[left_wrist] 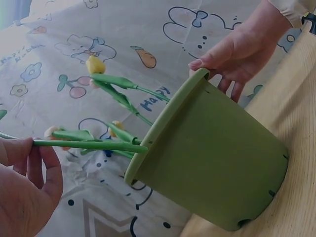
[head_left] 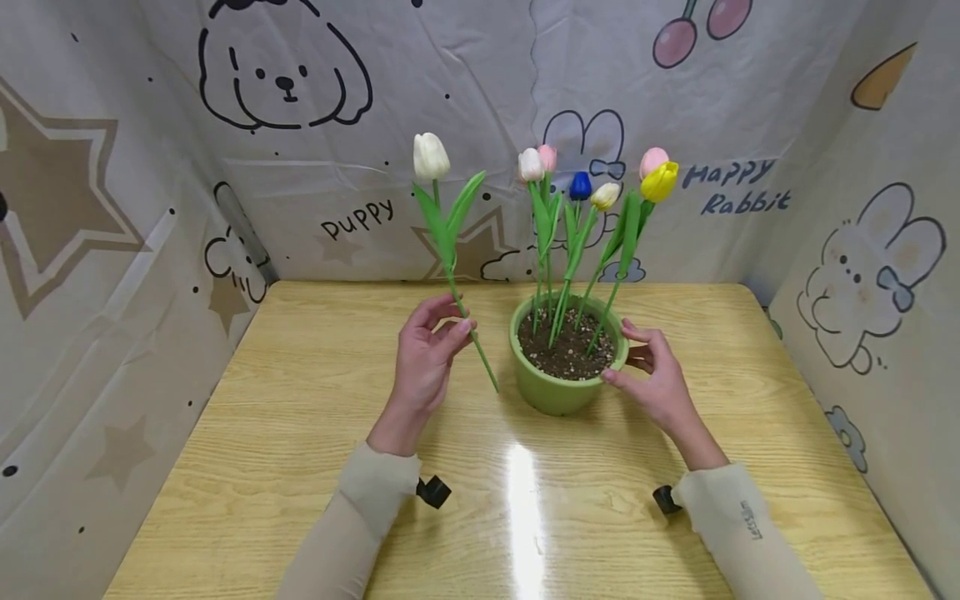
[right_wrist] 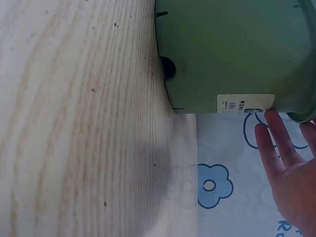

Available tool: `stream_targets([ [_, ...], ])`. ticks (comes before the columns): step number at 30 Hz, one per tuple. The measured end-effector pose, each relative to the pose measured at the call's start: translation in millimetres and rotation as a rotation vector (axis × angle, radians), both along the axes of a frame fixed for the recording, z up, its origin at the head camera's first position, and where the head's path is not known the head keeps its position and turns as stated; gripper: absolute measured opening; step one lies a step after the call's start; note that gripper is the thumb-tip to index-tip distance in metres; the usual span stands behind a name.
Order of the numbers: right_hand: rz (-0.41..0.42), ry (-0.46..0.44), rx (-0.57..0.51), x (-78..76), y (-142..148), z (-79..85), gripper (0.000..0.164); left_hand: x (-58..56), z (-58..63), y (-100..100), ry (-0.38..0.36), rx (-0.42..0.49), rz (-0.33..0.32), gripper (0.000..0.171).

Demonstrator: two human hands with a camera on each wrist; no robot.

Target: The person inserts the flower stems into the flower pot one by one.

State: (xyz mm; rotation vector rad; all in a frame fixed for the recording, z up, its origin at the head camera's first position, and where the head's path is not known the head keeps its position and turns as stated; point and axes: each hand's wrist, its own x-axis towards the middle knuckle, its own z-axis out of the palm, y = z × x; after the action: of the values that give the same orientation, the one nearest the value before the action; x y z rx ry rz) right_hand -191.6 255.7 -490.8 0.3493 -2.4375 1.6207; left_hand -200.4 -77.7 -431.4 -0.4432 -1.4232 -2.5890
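Note:
My left hand pinches the green stem of an artificial white tulip between thumb and fingers. The tulip leans with its bloom up and its bare stem end down, just left of a green flower pot. In the left wrist view, that stem end appears in front of the pot's rim. My right hand holds the pot at its right side, thumb at the rim and fingertips against the wall. Several tulips stand in the pot's soil: pink, white, blue, pale yellow and yellow.
The pot stands on a light wooden table. A printed cloth with cartoon animals hangs behind and on both sides. A label is stuck low on the pot's wall. Small black devices sit at both wrists.

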Motion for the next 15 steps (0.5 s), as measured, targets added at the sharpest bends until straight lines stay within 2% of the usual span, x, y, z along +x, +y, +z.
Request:
stream_targets([
  [4,0.001,0.001,-0.012,-0.2,0,-0.7,0.066,-4.2,1.6,7,0.012,0.023,0.0,0.045],
  [15,0.016,0.018,-0.03,-2.0,1,-5.2,0.065,-13.1,8.5,27,0.037,0.04,0.006,0.053],
])
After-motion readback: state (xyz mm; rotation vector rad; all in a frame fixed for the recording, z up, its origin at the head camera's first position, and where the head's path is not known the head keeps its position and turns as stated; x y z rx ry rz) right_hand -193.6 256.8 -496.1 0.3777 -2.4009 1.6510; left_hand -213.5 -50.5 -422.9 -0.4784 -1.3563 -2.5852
